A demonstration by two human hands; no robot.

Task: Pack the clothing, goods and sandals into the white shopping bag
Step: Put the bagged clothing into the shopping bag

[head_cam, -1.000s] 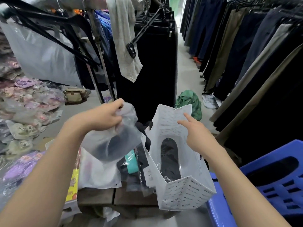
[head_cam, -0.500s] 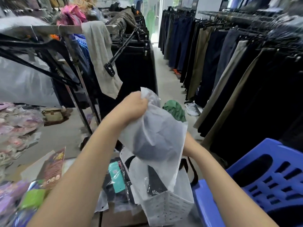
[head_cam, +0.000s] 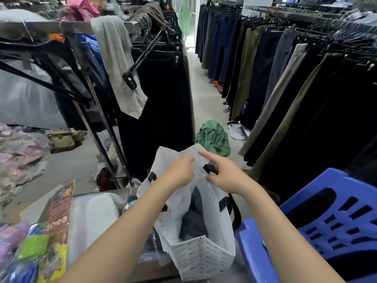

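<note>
One wrapped garment (head_cam: 193, 219) is inside the white shopping bag (head_cam: 204, 260). Left hand (head_cam: 179, 173) pinches its wrapper and right hand (head_cam: 226, 175) grips the rim. Lower-left packets (head_cam: 32, 248) are not yet packed.

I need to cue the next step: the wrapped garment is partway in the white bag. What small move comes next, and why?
Probably press the wrapped garment fully down and release it. The left hand pinches its plastic top above the rim of the white shopping bag, the dark cloth sits low inside, and the right hand holds the mouth open.
</note>
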